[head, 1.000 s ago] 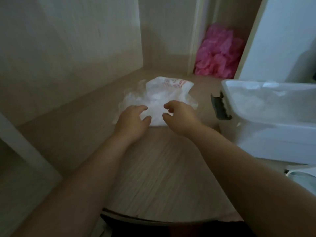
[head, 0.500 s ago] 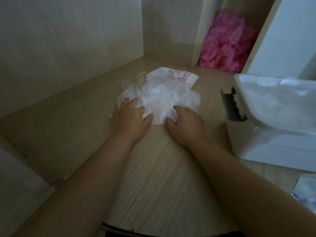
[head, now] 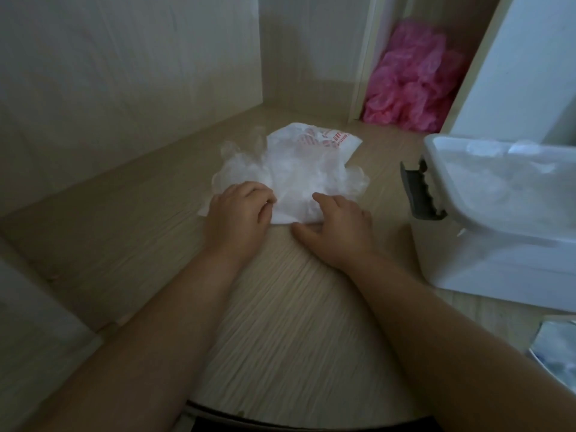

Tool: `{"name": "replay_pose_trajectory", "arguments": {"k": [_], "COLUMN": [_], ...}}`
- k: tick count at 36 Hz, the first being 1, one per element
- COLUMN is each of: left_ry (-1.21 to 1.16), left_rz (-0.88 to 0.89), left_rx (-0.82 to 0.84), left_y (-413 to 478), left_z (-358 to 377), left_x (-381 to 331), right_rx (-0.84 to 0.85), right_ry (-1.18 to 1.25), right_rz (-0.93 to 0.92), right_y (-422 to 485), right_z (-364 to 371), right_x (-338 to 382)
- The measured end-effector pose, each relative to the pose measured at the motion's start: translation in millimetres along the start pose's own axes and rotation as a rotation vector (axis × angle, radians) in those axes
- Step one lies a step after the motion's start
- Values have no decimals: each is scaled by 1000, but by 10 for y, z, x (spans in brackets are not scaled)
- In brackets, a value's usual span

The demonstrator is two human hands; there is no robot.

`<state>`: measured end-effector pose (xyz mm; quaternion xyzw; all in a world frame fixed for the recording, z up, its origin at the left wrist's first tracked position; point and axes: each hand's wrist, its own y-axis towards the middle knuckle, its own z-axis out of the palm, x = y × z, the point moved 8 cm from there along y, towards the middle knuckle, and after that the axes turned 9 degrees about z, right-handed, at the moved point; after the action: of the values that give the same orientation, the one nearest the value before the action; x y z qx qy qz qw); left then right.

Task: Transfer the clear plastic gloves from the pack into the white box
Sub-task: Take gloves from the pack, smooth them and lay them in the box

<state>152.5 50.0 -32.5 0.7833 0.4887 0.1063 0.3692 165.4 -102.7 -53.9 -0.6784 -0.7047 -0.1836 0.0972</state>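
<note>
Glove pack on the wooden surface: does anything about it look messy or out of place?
Yes. The pack lies crumpled, and clear gloves spill loosely from it on both sides onto the wooden surface instead of staying stacked inside. The left hand curls into them; the right hand presses flat on the pack's near edge.

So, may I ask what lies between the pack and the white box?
Just bare tabletop before the grey latch on the white box, per the head view.

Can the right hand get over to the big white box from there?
Probably yes. Only bare wooden tabletop lies between the right hand and the open white plastic box standing to its right; nothing blocks the way.
</note>
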Motion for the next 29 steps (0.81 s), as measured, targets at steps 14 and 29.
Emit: {"name": "replay_pose_trajectory", "arguments": {"k": [14,29], "left_ry": [-354,-1011], "left_rz": [-191,-832], "left_rx": [-143,-713], "left_y": [-55,-87], "left_z": [-117,-434], "left_x": [45,460], "right_rx": [-1,-76], "right_ry": [-71,95], "right_rz": [-7,-20], "right_y": [7,-33], "right_z": [34,-100], "right_x": [19,145]}}
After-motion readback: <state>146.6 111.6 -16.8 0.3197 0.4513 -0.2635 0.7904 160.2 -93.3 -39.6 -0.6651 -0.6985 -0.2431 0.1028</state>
